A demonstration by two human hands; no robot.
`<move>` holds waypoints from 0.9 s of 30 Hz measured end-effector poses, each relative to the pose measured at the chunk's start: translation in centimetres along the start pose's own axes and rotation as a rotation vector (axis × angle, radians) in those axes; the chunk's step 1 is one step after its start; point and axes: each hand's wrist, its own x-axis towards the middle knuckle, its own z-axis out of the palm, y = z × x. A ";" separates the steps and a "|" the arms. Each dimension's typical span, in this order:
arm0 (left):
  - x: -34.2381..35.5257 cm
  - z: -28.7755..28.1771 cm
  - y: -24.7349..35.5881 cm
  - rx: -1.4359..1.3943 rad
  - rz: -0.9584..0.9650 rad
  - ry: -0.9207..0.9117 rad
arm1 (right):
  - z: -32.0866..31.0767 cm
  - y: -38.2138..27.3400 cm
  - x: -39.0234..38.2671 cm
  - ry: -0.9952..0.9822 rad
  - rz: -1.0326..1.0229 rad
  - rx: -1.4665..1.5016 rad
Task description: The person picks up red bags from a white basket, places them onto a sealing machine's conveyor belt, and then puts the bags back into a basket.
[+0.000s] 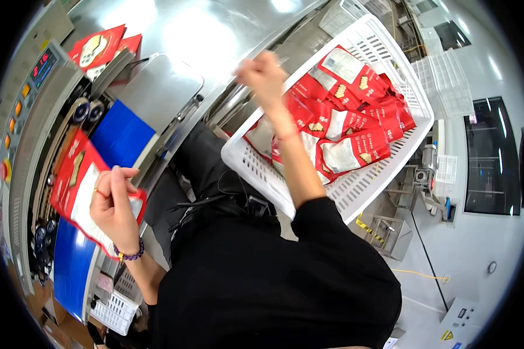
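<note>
My left hand (114, 203) is in front of a red and white pouch (75, 192) at the sealing machine. Its fingers are curled and pressed together; whether they grip the pouch is hidden. The pouch reaches from the machine's rollers across the blue conveyor belt (75, 262). My right hand (263, 80) is raised near the metal table's edge, beside a white slatted basket (355, 206). Motion blurs its fingers, and I see nothing in it. Several filled red and white pouches (355, 148) lie heaped inside the basket.
The sealing machine (17, 116) has a lit display and orange buttons along my left. More red pouches (99, 49) lie on the shiny metal table (244, 29) beyond it. A small white basket (115, 313) stands low at the left. White crates (448, 81) stand at the far right.
</note>
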 end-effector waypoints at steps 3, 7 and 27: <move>1.0 2.7 0.4 0.030 0.039 -0.167 | -17.0 3.1 -1.9 0.392 0.133 -0.281; 1.3 4.8 0.9 0.018 0.046 -0.280 | -33.3 2.9 -8.5 0.699 0.046 -1.482; 1.3 5.3 3.5 0.045 0.384 -0.435 | -13.1 -20.3 -5.2 0.345 -0.413 -1.024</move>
